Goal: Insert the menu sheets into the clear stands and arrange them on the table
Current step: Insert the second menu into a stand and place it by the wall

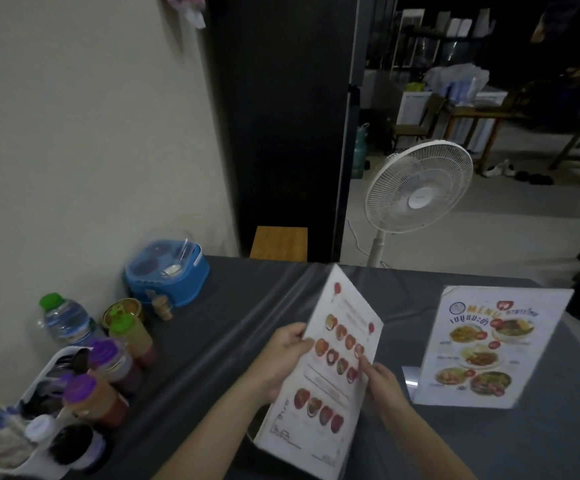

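Two hands, left hand [283,358] and right hand [382,384], each have their grip closed on opposite edges of a menu sheet [326,372], apparently sleeved in a clear stand, above the tabletop [233,327]. It looks light, stiff, slippery; edges suit holding.
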A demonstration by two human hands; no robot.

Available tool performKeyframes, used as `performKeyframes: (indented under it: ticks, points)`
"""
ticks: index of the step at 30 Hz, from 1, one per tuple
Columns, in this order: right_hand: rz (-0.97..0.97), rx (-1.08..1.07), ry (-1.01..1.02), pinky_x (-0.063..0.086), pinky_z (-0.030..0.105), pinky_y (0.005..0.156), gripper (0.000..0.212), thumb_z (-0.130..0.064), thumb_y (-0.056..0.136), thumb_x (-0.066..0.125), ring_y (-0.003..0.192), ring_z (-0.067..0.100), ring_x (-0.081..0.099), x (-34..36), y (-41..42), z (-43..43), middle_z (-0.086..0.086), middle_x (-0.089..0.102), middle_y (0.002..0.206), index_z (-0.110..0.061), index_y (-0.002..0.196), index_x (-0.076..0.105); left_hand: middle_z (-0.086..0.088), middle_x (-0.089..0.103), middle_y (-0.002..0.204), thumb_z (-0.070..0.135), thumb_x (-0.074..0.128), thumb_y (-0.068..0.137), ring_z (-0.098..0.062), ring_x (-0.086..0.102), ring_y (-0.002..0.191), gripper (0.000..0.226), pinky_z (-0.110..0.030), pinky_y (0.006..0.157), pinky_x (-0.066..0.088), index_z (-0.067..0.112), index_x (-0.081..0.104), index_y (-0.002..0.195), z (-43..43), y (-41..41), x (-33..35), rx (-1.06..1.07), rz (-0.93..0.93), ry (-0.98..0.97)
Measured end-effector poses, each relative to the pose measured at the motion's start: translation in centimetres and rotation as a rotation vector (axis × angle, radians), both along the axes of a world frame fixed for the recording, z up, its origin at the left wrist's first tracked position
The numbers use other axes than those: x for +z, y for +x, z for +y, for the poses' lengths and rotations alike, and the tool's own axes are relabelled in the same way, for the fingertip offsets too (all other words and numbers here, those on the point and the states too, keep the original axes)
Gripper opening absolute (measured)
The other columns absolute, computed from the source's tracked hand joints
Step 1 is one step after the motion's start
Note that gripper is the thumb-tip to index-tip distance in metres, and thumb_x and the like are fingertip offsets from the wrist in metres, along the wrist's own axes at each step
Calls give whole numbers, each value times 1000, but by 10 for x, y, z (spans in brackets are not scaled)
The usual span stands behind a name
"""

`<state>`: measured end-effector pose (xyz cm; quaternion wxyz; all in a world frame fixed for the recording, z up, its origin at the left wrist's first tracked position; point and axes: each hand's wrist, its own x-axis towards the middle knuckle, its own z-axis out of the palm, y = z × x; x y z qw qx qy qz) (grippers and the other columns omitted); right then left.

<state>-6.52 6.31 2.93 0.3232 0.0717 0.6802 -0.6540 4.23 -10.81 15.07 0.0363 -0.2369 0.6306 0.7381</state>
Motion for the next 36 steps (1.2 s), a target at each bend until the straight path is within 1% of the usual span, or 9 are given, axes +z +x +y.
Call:
performKeyframes:
  ticks: [2, 3, 5, 10, 14, 16, 27, 32, 36]
  points:
    - [69, -8, 36, 55, 51, 87, 30, -29, 89, 60, 96, 30, 68, 6, -6, 3, 14, 71, 105, -5, 106, 59, -18, 76, 103, 10, 52, 96, -34, 74, 94, 21, -52, 88, 57, 5, 64, 113, -5, 4, -7, 78, -6, -6]
    - [104, -5, 46, 56, 49, 83, 27, -27, 89, 59, 95, 28, 68, 12, -8, 4, 14, 70, 105, -6, 106, 57, -17, 76, 102, 11, 53, 96, -35, 74, 93, 20, -55, 88, 56, 6, 64, 112, -7, 6, -10, 119, -12, -24]
    - [167, 10, 66, 56, 37, 70, 20, -22, 92, 56, 91, 23, 68, 20, -16, 6, 11, 69, 104, -7, 106, 56, -16, 77, 100, 12, 55, 95, -34, 75, 91, 19, -58, 87, 56, 6, 64, 110, -11, 8, -16, 196, -25, -57]
    - [346, 46, 74, 53, 25, 64, 16, -15, 92, 54, 89, 18, 68, 44, -34, 10, 7, 69, 102, -7, 106, 56, -11, 77, 96, 12, 58, 93, -25, 76, 84, 16, -46, 77, 61, 5, 62, 107, -14, 7, -24, 285, -35, -128]
    - [402, 42, 33, 55, 25, 65, 16, -16, 92, 54, 90, 17, 68, 53, -40, 13, 4, 69, 101, -7, 106, 55, -7, 76, 98, 10, 55, 94, -17, 76, 82, 12, -31, 64, 60, 9, 62, 105, -15, 0, -25, 279, 7, -162]
    - [416, 31, 13, 55, 25, 66, 15, -16, 93, 53, 91, 17, 69, 53, -43, 14, 4, 69, 101, -7, 105, 55, -5, 75, 100, 10, 55, 94, -15, 75, 83, 13, -27, 62, 59, 9, 62, 105, -17, -5, -26, 269, 22, -191]
    - [450, 22, -8, 58, 35, 77, 10, -14, 92, 54, 92, 19, 69, 44, -58, 24, 5, 71, 99, -8, 100, 57, -5, 73, 103, 10, 60, 92, -17, 70, 94, 13, -27, 72, 56, 6, 65, 104, -23, -29, -52, 251, 10, -253]
    - [453, -3, -47, 57, 32, 76, 16, -18, 93, 54, 92, 20, 69, 42, -52, 26, 6, 70, 100, -6, 104, 58, -8, 71, 104, 6, 64, 88, -22, 68, 99, 14, -30, 78, 55, 4, 64, 102, -32, -32, -54, 238, 25, -322]
    - [446, -42, -77, 57, 33, 76, 17, -19, 92, 55, 92, 19, 70, 43, -51, 26, 5, 71, 101, -8, 104, 60, -9, 71, 101, 6, 65, 88, -22, 69, 96, 14, -30, 78, 56, 0, 63, 100, -37, -34, -47, 247, 86, -364]
